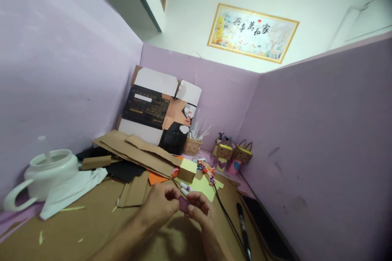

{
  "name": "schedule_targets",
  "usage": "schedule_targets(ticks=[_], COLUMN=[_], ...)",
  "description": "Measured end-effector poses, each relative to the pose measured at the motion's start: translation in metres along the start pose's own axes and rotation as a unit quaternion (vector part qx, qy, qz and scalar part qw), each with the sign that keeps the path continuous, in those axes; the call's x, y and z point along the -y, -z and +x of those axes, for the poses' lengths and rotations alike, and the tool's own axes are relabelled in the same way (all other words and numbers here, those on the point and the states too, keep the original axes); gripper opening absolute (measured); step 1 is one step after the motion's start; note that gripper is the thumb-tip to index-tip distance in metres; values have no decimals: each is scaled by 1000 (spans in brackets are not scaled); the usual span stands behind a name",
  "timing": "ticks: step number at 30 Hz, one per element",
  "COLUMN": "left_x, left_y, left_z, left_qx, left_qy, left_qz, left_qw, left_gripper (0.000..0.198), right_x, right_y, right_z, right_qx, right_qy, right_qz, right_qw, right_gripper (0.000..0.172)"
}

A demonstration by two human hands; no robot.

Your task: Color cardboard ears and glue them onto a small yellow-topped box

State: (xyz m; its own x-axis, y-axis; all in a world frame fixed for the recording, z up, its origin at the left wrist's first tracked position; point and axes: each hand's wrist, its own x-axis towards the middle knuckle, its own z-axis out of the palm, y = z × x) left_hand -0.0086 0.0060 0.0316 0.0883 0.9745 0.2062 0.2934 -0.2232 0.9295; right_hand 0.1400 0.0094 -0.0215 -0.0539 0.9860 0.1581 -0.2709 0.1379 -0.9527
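My left hand (162, 206) and my right hand (200, 212) meet over the cardboard-covered table. Between their fingertips they hold a small purple piece of paper (183, 204), pinched at both sides. Just beyond the fingers lie two white markers, the nearer-to-view one with a purple band (186, 186). A yellow-green sheet of paper (203, 187) is spread under and beside the markers. Behind it stands a small cardboard box with a yellow top (187, 170). A patterned glue gun (210, 171) rests to the right, its black cord running toward me.
Cardboard sheets (147, 153) and orange paper (159, 178) lie at the back. A white pot (50, 175) and white cloth (73, 189) stand left. A black pen (243, 228) lies right. Cardboard figures (225, 153) and a basket of sticks (192, 145) stand near the purple walls.
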Motion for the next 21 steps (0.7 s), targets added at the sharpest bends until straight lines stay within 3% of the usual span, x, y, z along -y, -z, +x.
schedule_targets(ticks=[3,6,9,14,21], left_x=[1,0,-2,-1,-5], left_y=[0,-1,-2,-6,-5], left_z=[-2,-4,-1,2,-2], left_qx=[22,26,39,75,34], left_qy=[3,-13,-26,30,16], left_qz=[74,78,-13,-153,-35], left_qw=[997,997,999,985,999], left_gripper=[11,12,11,13,13], right_x=[-2,3,12,13,4], right_y=[1,-4,-8,-9,-8], right_z=[2,-1,-3,-3,-4], right_qx=[26,23,-7,-6,27], right_qy=[19,-12,-28,-25,-27], right_qz=[-79,-78,-10,43,25], right_qw=[996,997,1000,999,999], right_gripper=[25,23,15,10,11])
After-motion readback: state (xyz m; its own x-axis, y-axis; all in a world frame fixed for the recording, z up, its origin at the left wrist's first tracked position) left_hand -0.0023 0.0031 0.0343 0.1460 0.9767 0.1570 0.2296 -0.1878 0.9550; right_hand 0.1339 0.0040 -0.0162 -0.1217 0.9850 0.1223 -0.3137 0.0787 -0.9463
